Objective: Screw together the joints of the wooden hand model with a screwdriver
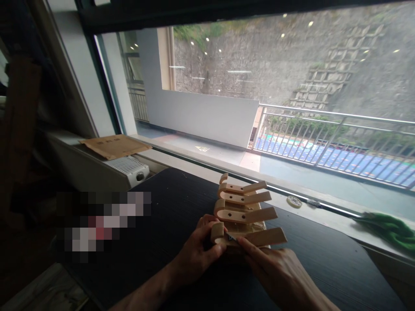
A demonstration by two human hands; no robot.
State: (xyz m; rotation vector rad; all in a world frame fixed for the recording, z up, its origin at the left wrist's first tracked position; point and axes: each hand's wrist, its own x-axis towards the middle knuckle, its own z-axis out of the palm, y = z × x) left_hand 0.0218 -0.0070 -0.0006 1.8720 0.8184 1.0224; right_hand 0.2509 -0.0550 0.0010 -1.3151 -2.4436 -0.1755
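Note:
A row of several light wooden hook-shaped pieces [244,207] stands on the dark table [168,207], lined up away from me. My left hand [197,252] is closed around the curved end of the nearest wooden piece [253,238]. My right hand [275,270] pinches the same piece from the right, thumb and forefinger pressed at a small dark spot near its bend. Both forearms rest low over the table's near edge.
A large window runs behind the table, its sill holding a small roll of tape [294,201] and a green cloth [389,228]. A brown envelope [113,146] lies on a white heater unit [129,169] at the left. A blurred patch covers the table's left part.

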